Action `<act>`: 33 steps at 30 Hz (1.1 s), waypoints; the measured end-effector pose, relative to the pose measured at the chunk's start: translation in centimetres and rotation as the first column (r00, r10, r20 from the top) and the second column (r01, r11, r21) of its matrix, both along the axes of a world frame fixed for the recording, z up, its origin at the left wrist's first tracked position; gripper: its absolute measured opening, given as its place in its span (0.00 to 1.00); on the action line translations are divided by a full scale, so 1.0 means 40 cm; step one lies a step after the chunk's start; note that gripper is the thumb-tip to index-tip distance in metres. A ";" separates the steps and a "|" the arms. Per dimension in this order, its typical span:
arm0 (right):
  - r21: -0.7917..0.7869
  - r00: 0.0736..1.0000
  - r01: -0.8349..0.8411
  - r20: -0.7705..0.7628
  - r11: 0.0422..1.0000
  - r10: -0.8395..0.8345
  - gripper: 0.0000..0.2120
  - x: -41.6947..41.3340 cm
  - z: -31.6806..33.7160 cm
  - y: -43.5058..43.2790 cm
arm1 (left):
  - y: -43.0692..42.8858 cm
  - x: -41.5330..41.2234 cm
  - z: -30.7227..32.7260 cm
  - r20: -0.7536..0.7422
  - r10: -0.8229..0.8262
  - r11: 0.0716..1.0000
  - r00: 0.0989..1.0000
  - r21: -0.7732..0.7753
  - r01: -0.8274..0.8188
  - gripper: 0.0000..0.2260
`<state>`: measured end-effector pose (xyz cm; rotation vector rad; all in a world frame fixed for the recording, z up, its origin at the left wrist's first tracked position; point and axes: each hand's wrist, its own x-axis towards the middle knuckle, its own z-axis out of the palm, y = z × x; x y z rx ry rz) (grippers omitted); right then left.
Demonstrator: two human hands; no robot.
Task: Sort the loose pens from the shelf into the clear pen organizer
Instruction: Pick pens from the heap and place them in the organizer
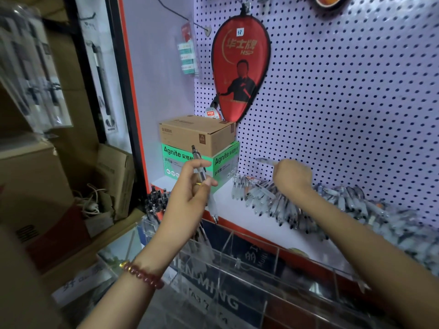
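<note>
A long row of loose clear-barrelled pens [292, 207] lies on the white shelf [240, 222] along the pegboard. My left hand [190, 188] pinches one clear pen [202, 176] between thumb and fingers, tip pointing down, above the clear pen organizer [228, 262]. My right hand [291, 175] is raised over the pile and grips another clear pen [264, 161], whose end sticks out to the left. The organizer sits below the shelf's front edge. Its left compartment holds several pens [154, 200]; the other compartments look transparent.
A brown carton [197, 132] stacked on a green Agnite box [225, 162] stands at the shelf's left end. A red paddle cover [240, 67] hangs on the pegboard [344, 103]. Cardboard boxes [114, 176] and cables fill the floor to the left.
</note>
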<state>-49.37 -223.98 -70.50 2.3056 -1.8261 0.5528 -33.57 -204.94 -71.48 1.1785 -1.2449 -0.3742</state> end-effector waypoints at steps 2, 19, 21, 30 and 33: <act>0.031 0.975 -0.110 0.195 0.993 0.102 0.19 0.013 0.053 0.031 | 0.005 0.006 0.004 0.009 0.004 1.000 1.000 -0.008 -0.004 0.10; -0.025 0.679 -0.689 0.328 0.724 0.657 0.23 0.028 0.046 0.417 | 0.033 -0.045 0.039 -0.139 0.081 0.997 0.987 -0.006 -0.083 0.02; -0.071 0.683 -0.661 0.354 0.747 0.639 0.24 0.028 0.060 0.406 | 0.036 -0.044 0.038 0.009 0.063 0.996 0.998 -0.057 -0.062 0.09; 0.081 0.270 -0.844 0.919 0.531 0.289 0.16 0.091 0.088 0.378 | 0.064 0.001 0.033 0.224 -0.101 0.993 0.969 0.077 0.086 0.32; 0.001 0.221 -0.835 0.916 0.550 0.334 0.11 0.103 0.077 0.362 | 0.057 0.009 0.014 0.227 -0.144 0.985 0.963 0.127 0.117 0.31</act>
